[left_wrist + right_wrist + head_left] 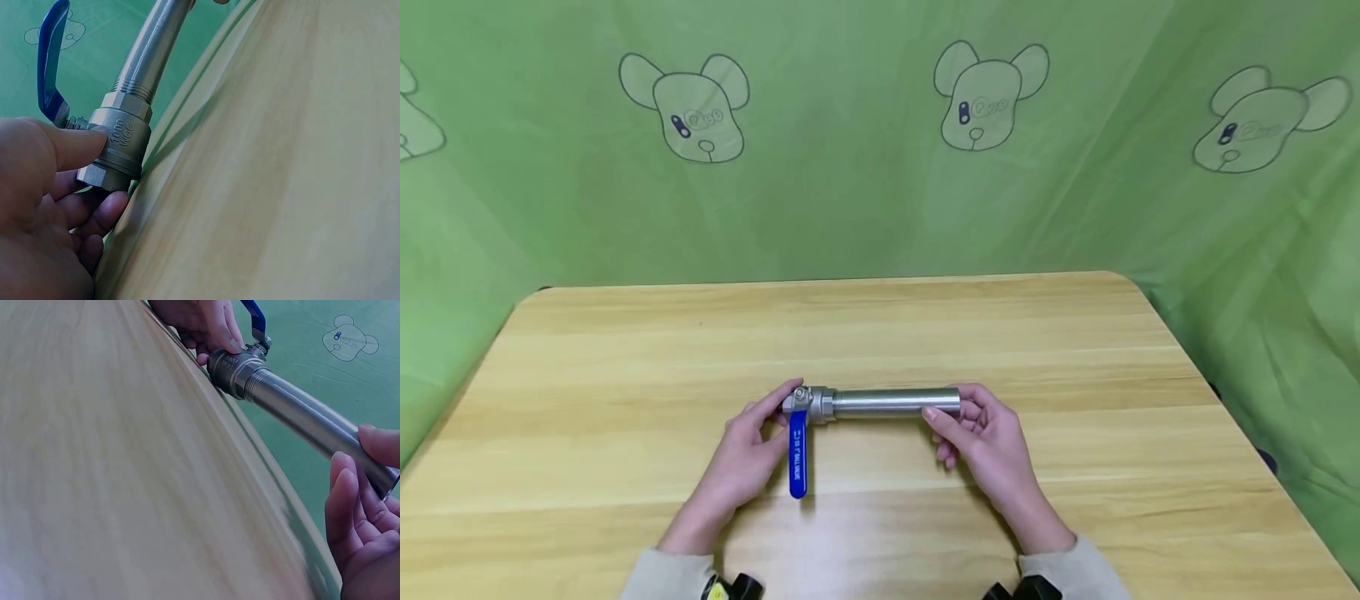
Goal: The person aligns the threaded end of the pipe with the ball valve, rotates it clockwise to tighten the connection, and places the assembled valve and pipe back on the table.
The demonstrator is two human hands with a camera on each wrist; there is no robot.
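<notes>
A silver ball valve [820, 404] with a blue lever handle [798, 454] is joined to a straight metal pipe [887, 403]. My left hand [741, 458] grips the valve body, its thumb on the side marked 1000 WOG in the left wrist view. The lever points toward me in the head view. At the pipe's free end, my right hand [992, 442] pinches the tube between thumb and fingers. Threads [134, 89] show where the pipe enters the valve's hex collar. The undersides of both pieces are partly hidden by the fingers.
A wood-grain table [647, 358] with rounded far corners lies below the hands. Green cloth [850, 208] with bear-head prints hangs behind it and along the sides. Wrist-worn devices [1037, 587] show at both cuffs.
</notes>
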